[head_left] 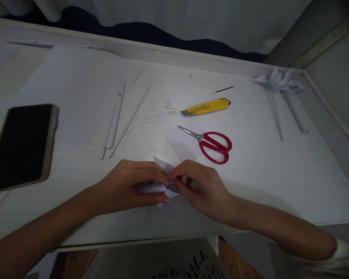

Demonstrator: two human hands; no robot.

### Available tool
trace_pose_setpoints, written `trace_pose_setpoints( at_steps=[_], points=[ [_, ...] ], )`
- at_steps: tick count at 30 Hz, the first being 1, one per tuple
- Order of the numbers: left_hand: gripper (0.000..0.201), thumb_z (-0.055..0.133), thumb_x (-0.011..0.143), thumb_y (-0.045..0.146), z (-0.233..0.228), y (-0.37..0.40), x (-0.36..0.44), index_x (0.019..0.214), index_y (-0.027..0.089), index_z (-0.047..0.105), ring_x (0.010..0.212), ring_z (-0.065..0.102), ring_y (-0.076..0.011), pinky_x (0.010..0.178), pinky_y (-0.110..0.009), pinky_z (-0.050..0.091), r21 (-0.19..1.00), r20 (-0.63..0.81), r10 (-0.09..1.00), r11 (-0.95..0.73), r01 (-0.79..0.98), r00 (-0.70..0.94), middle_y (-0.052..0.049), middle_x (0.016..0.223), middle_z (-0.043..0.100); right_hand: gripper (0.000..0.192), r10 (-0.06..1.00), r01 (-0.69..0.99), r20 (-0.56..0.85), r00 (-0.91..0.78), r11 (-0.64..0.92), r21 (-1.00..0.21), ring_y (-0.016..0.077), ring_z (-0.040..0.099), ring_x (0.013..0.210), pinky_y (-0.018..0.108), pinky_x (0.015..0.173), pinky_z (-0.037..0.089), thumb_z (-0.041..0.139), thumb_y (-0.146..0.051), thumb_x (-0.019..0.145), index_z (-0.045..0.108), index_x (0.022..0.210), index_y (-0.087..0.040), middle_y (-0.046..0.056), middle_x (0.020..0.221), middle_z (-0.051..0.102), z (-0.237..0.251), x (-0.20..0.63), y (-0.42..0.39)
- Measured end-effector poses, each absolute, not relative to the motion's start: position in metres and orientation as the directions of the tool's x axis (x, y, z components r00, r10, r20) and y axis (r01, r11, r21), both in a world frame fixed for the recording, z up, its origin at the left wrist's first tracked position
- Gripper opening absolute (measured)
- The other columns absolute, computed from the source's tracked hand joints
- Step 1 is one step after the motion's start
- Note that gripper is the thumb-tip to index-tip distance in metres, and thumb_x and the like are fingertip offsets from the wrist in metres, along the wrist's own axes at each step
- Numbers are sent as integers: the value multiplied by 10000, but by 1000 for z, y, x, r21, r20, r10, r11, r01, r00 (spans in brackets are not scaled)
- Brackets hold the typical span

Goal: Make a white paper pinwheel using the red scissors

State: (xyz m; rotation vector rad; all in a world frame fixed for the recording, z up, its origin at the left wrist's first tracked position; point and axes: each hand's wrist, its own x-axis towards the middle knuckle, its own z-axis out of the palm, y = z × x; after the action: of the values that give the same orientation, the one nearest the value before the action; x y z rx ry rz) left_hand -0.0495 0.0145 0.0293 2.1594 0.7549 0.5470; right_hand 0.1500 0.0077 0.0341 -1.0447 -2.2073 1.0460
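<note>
My left hand [130,185] and right hand [202,186] both pinch a folded white paper [163,182] at the near edge of the table [279,174]; red scissors [213,143] lie just beyond; a yellow knife [206,107] farther; a phone [21,145] far left.

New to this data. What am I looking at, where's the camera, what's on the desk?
There is one picture, from a camera worn on a person's head, looking down at their own bare hands; no machine is involved. The left hand and right hand together pinch a small folded white paper piece near the front edge of a white desk. Beyond them lie red scissors partly on a paper sheet, a yellow utility knife, thin rolled paper sticks, a dark phone on the left, and a finished paper pinwheel at far right.
</note>
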Motion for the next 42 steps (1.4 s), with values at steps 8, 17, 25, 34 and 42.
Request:
trace_pose_setpoints(
  at_steps=[8, 17, 25, 34, 42],
  points=[
    [234, 613, 708, 271, 27, 14, -50, 927, 210, 558, 792, 598, -137, 670, -210, 468, 743, 186, 652, -583, 329, 735, -40, 915, 639, 137, 770, 409, 135, -624, 469, -783, 90, 515, 682, 195, 569, 426, 438, -111, 786, 541, 868, -148, 27, 794, 562, 33, 151, 6],
    [274, 631, 691, 278, 23, 13, -51, 949, 219, 562, 784, 608, -127, 680, -199, 480, 661, 271, 633, -670, 338, 725, -30, 919, 645, 155, 750, 412, 179, -636, 526, -744, 100, 520, 686, 204, 583, 445, 442, -126, 798, 541, 917, -125, 46, 802, 571, 32, 151, 6],
    [257, 636, 683, 300, 21, 11, -52, 918, 211, 579, 741, 618, -123, 608, -196, 487, 562, 369, 600, -752, 344, 710, -16, 886, 659, 215, 672, 507, 267, -690, 713, -485, 152, 504, 756, 274, 602, 461, 430, -199, 816, 570, 950, -105, 114, 952, 538, 39, 153, 10],
    [260, 629, 689, 316, 21, 11, -53, 926, 222, 578, 720, 616, -111, 592, -194, 480, 520, 386, 595, -772, 366, 705, -3, 890, 658, 174, 670, 513, 279, -688, 721, -466, 151, 473, 744, 271, 599, 422, 459, -192, 795, 587, 883, -113, 88, 892, 522, 38, 153, 12],
    [269, 631, 680, 344, 19, 9, -54, 918, 225, 588, 710, 617, -110, 561, -202, 461, 432, 419, 561, -815, 386, 714, 11, 874, 663, 158, 709, 513, 268, -653, 673, -533, 151, 473, 760, 266, 606, 420, 446, -180, 799, 584, 842, -117, 79, 856, 507, 38, 152, 9]
  ],
)
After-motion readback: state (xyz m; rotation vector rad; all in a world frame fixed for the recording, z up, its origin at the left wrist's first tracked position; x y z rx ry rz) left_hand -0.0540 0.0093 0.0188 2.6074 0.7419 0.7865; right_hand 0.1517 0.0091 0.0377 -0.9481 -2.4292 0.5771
